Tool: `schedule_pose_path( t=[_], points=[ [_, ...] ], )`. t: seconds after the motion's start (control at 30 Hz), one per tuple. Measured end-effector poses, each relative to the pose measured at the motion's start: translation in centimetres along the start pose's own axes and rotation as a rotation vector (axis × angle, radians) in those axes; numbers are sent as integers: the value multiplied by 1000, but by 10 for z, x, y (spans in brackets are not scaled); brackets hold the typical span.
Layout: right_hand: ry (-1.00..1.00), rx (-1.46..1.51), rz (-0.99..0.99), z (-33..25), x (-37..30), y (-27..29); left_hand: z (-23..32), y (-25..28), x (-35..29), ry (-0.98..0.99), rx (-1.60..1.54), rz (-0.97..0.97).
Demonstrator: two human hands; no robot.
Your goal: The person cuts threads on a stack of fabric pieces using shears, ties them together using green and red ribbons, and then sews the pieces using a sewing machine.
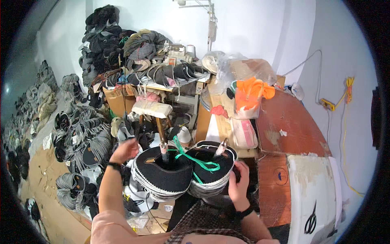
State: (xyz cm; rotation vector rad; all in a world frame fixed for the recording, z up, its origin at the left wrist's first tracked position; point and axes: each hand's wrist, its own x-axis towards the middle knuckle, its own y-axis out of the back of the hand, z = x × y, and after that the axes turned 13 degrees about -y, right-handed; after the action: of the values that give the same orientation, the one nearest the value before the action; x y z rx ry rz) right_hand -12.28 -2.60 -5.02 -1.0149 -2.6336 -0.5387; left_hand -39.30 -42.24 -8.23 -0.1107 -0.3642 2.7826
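Observation:
Two thick stacks of black knitted shoe uppers with white stitched edges stand side by side in front of me: the left stack (160, 179) and the right stack (208, 173). A green ribbon (191, 157) is looped and knotted across both. Through the left stack's opening rises a metal-tipped post (164, 151); a similar post (221, 147) tilts out of the right one. My left hand (126, 150), slightly blurred, is open beside the left stack's far edge. Against the right stack's outer side, my right hand (239, 182) is open with thumb and fingers apart and curved.
A padded stool (152, 109) stands ahead, before a sewing machine (176, 51) on a table loaded with uppers. Heaps of uppers (83, 134) cover the left floor. On the right are a reddish-brown board (288, 122), a bag of orange material (250, 97) and black scissors (311, 221).

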Motion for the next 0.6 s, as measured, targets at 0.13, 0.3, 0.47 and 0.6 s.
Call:
schedule_pose_path(
  t=[0.13, 0.3, 0.47, 0.6],
  points=[
    [-599, 259, -26, 115, -42, -10, -126, 36, -76, 314, -191, 352],
    [-1498, 485, -251, 187, -66, -15, -239, -25, -130, 361, -354, 656],
    [-1572, 343, -434, 196, -56, -26, -218, -58, -133, 151, -497, 647],
    [-1570, 299, -437, 192, -39, -43, -183, -75, -137, 25, -533, 669]
  ],
)
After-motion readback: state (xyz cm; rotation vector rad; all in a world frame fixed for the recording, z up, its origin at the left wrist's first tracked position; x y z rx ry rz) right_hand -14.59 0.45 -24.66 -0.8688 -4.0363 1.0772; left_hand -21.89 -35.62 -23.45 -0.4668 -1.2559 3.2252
